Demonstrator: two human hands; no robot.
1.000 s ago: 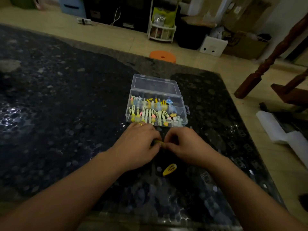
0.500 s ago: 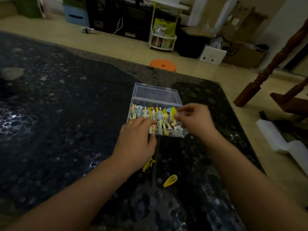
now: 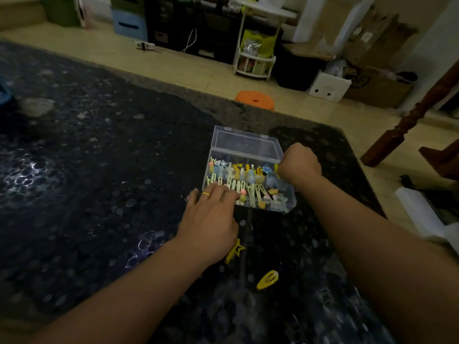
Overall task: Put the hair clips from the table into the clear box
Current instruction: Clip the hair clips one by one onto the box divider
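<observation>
A clear box (image 3: 291,200) stands open on the dark speckled table (image 3: 99,170), its lid (image 3: 244,145) tipped back, with several pastel and yellow hair clips inside. My left hand (image 3: 211,219), a gold ring on one finger, rests with straight fingers on the box's front left edge. My right hand (image 3: 299,163) is curled at the box's right rim, and a sliver of a yellow hair clip (image 3: 276,167) shows at its fingertips. On the table in front of the box lie a yellow star clip (image 3: 235,252), partly under my left hand, and a yellow oval snap clip (image 3: 267,279).
The table's far edge runs just behind the box, with an orange stool (image 3: 255,100) beyond it. A wooden post (image 3: 407,127) and a white roll (image 3: 422,214) lie off the right side. A pale object (image 3: 34,105) sits far left on the table.
My right hand carried a yellow clip from the table front up to the box's right side. My left hand left that clip and moved forward onto the box's front edge.
</observation>
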